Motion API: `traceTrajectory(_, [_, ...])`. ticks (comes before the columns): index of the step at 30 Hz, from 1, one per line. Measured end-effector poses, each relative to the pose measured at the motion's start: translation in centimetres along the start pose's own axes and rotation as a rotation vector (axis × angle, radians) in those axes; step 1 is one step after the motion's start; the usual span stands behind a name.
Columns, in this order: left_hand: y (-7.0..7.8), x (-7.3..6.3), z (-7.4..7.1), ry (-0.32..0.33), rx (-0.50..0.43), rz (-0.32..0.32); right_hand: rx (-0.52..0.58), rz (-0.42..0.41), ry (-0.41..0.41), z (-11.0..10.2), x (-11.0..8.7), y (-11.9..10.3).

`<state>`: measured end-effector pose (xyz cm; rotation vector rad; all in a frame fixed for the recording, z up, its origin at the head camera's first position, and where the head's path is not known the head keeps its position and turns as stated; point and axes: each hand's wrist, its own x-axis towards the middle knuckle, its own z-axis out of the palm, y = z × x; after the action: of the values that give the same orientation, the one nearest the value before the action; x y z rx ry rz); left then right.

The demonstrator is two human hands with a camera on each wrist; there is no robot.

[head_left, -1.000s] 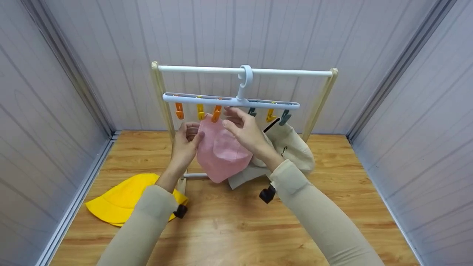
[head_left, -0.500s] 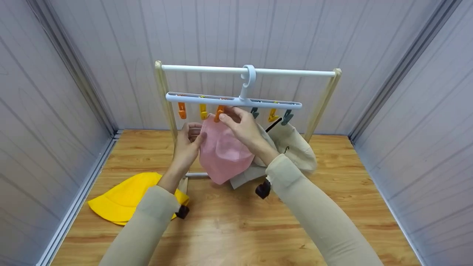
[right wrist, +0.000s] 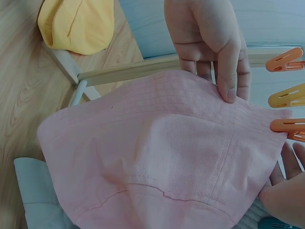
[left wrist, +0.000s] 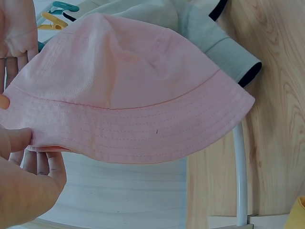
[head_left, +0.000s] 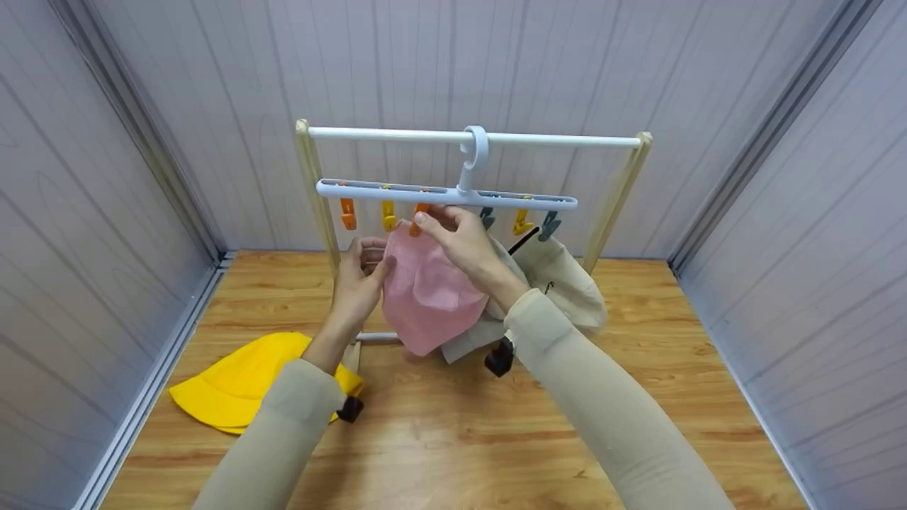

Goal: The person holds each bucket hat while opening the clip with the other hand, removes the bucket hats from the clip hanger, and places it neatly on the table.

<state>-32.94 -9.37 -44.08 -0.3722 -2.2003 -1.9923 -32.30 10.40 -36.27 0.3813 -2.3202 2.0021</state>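
Note:
A pink bucket hat (head_left: 432, 283) hangs by its brim from an orange clip (right wrist: 286, 125) on the pale blue clip hanger (head_left: 397, 191). My left hand (head_left: 358, 283) pinches the brim's left edge; thumb in front and fingers behind show in the left wrist view. With its thumb over that orange clip, my right hand (head_left: 464, 244) pinches it near the top; the grip is partly hidden in both wrist views. Right-hand fingers (right wrist: 290, 157) extend behind the hat. To the right, a cream hat (head_left: 567, 283) with dark trim hangs beneath a dark green clip (head_left: 550, 227).
The hanger hooks over the white rod (head_left: 567, 139) of a small wooden-sided rack (head_left: 616, 205). Its other clips include an orange one, a yellow one (head_left: 388, 216) and a green one. A yellow hat (head_left: 248, 375) lies on the wood-grain floor (head_left: 453, 439) at left. Panelled walls surround the rack.
My right hand has moved left from beside the orange clip, and its thumb now lies over the clip. My left hand keeps its hold on the pink hat.

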Motion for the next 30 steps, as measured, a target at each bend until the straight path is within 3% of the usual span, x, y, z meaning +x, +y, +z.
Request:
traceTrajectory(13, [0.01,-0.10,0.16,0.003,-0.018,-0.033,0.067,-0.020,-0.052,0.27,0.54,0.35])
traceTrajectory(30, [-0.12,-0.11,0.59,0.037,-0.055,-0.026,0.025,-0.043,-0.026,0.22,0.55,0.34])
